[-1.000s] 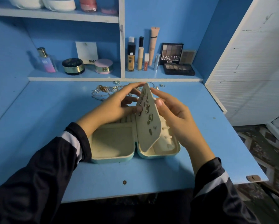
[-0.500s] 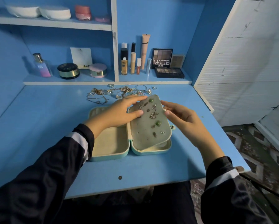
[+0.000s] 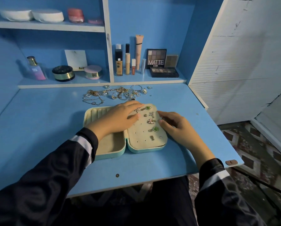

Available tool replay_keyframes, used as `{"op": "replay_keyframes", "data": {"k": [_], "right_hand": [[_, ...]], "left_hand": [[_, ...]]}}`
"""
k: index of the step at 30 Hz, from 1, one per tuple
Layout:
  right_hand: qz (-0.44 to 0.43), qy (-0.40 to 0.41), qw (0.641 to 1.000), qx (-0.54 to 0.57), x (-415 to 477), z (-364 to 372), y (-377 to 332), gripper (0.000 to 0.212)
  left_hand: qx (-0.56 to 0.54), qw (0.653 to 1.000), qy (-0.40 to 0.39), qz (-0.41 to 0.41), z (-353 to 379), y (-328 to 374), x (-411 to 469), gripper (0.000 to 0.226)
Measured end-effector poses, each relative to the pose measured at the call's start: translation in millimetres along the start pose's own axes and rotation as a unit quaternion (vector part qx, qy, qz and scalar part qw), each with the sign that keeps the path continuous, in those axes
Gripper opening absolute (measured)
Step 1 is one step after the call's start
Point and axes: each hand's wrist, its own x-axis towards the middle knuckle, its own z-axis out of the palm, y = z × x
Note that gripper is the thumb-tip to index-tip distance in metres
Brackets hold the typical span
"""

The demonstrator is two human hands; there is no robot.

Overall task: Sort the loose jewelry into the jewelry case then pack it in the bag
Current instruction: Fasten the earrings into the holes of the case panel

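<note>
The jewelry case [image 3: 110,154] is laid open on the tabletop [image 3: 47,128]; its earring panel [image 3: 143,135] is set flat over the right half; the left hand [image 3: 118,116] is pressed on it, grip flat and empty; the right hand [image 3: 177,128] is rested at its right edge, grip relaxed, nothing held; loose jewelry [image 3: 118,93] is heaped just behind.

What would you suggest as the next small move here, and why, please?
Probably the right hand should reach for a piece from the loose jewelry behind the jewelry case: the earring panel lies flat, and that pile is unsorted.
</note>
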Motion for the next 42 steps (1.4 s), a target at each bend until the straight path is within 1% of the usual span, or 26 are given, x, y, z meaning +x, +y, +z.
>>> {"op": "replay_keyframes", "data": {"k": [4,8,14,17,20,22,25,29,33,38,42], "right_hand": [[-0.022,0.016,0.994,-0.102,0.2,3.5,-1.7,0.035],[-0.036,0.007,0.987,-0.158,2.6,7.2,-0.8,0.041],[-0.062,-0.013,0.977,-0.202,15.5,10.5,-3.0,0.045],[-0.053,-0.032,0.974,-0.216,28.9,7.3,-1.0,0.048],[-0.044,-0.036,0.972,-0.227,45.1,3.6,2.2,0.049],[-0.037,-0.031,0.971,-0.235,56.8,1.2,6.1,0.050],[-0.034,-0.027,0.965,-0.259,73.5,-2.9,11.2,0.051],[-0.039,-0.020,0.955,-0.293,93.1,-7.2,15.3,0.050],[-0.037,0.000,0.952,-0.302,106.2,-4.5,20.7,0.049],[-0.041,0.032,0.957,-0.286,109.2,-1.3,27.0,0.046],[-0.046,0.037,0.958,-0.282,109.9,-1.9,30.7,0.047]], "left_hand": [[0.036,0.999,-0.001,0.003,0.3,2.1,-2.1,0.048],[0.072,0.997,-0.028,0.003,0.7,3.3,-3.5,0.050],[0.119,0.989,-0.085,-0.012,-6.7,3.8,2.6,0.055],[0.120,0.987,-0.109,-0.010,-12.0,0.3,10.0,0.057],[0.126,0.985,-0.115,0.004,-14.9,-10.6,22.5,0.060],[0.120,0.987,-0.110,0.008,-16.6,-18.7,32.6,0.060],[0.066,0.994,-0.087,0.005,-20.4,-27.2,47.8,0.058],[0.010,0.999,-0.043,0.008,-22.0,-36.9,73.0,0.051],[-0.030,0.999,0.004,0.032,-20.1,-45.1,105.3,0.040],[-0.019,0.997,0.038,0.061,-23.1,-47.4,146.5,0.029],[0.021,0.996,0.021,0.084,-23.4,-50.1,174.9,0.025]]}}
